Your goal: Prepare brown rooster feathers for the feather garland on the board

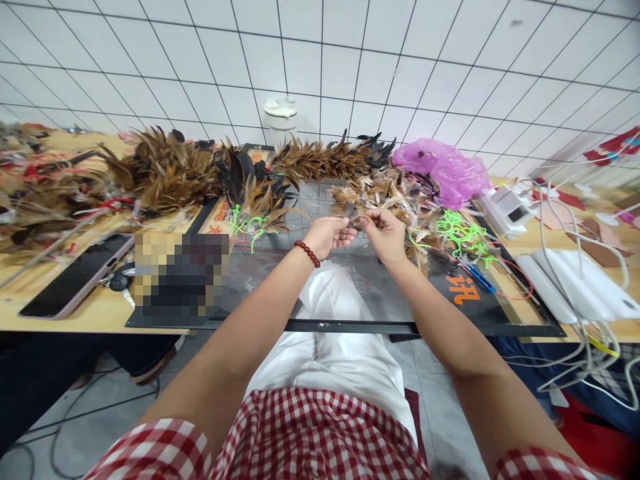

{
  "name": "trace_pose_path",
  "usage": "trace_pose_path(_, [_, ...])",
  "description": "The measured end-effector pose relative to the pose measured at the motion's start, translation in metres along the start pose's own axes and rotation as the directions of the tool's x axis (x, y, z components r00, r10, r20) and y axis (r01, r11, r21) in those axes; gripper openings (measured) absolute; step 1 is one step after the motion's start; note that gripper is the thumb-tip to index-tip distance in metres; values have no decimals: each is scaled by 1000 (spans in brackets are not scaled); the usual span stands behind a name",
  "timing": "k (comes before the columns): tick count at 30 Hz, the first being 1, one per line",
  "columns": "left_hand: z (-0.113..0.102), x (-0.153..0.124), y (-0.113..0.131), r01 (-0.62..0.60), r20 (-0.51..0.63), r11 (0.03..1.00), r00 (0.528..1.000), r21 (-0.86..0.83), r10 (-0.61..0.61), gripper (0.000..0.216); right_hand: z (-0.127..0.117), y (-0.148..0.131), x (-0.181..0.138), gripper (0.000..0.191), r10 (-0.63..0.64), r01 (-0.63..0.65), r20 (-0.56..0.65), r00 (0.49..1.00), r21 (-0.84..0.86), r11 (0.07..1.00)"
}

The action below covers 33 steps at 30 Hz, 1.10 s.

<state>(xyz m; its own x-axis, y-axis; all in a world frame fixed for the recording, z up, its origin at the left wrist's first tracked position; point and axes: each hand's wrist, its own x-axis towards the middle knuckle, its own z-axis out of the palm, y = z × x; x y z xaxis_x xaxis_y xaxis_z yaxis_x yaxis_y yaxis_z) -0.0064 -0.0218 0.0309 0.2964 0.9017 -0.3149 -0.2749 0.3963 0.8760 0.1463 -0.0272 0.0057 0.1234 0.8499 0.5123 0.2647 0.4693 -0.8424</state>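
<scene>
A: Feather bunch [354, 217] — where does it sit?
B: Off the surface, pinched between both hands above the far part of the dark work mat [350, 297], just in front of the loose feather pile [387, 190].
A: And the hands?
B: The left hand [327, 235], with a red bead bracelet [307, 253] at the wrist, has its fingers closed narrowly on one end. The right hand [387, 233] is closed on the other end, and the fingertips nearly meet.
A: What stage does that look like?
B: My reading is that a few feathers are being gathered and lined up into one tuft — not yet bound. I see no cord in either hand.
A: So what would a next move need?
B: One hand pinching the quills tight so the other can come free. The green cord [463, 233] lies to the right, near the pink plastic bag [443, 170]. Feather strings [165, 170] lie along the back of the table, and a phone [75, 277] lies at the far left.
</scene>
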Motion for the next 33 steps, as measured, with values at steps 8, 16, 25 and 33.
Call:
trace_pose_path(8, [2,-1,-5,-25,59,986,998,164,16,20,2,-1,2,17,76,-76,4,997,138,988])
trace_pose_path(16, [-1,-1,0,82,202,997,976,-5,-80,18,-8,-8,6,31,340,-572,537,772,353,740])
trace_pose_path(25, [1,-3,-2,46,218,997,974,70,-60,14,-4,-7,6,35,391,-479,309,867,306,822])
trace_pose_path(33, [6,0,-9,-117,74,976,992,183,105,12,-3,-7,6,35,387,-437,242,890,207,875])
